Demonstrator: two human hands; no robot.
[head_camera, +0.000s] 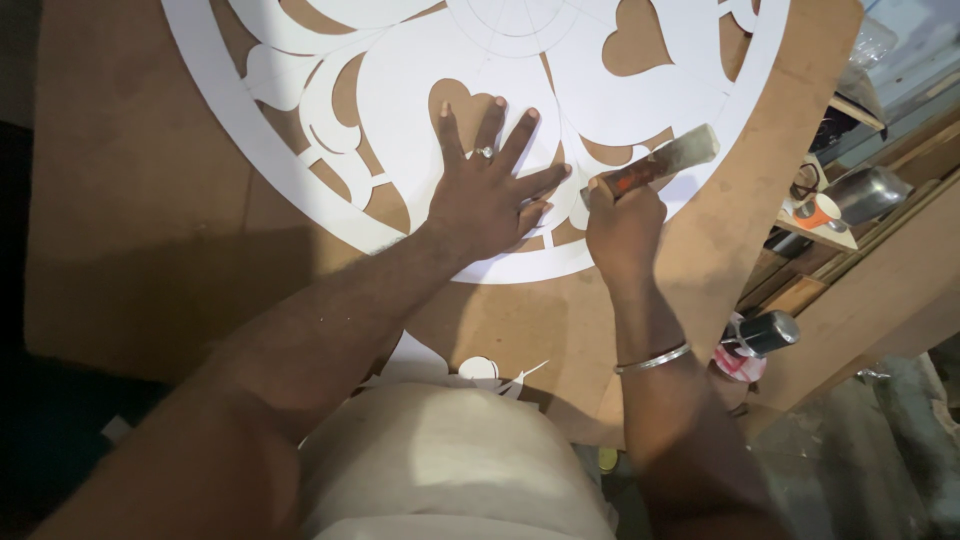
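A large round white sheet with cut-out heart and leaf shapes lies on a brown board. My left hand rests flat on the sheet with its fingers spread, a ring on one finger. Just to its right, my right hand is closed around a cutting tool with a reddish grip and a pale wide end. The tool's lower tip meets the sheet between my two hands. A metal bangle sits on my right wrist.
White offcuts lie near my lap at the board's near edge. At the right, past the board's edge, stand a metal cup, an orange and white roll, a dark cylinder and wooden shelving.
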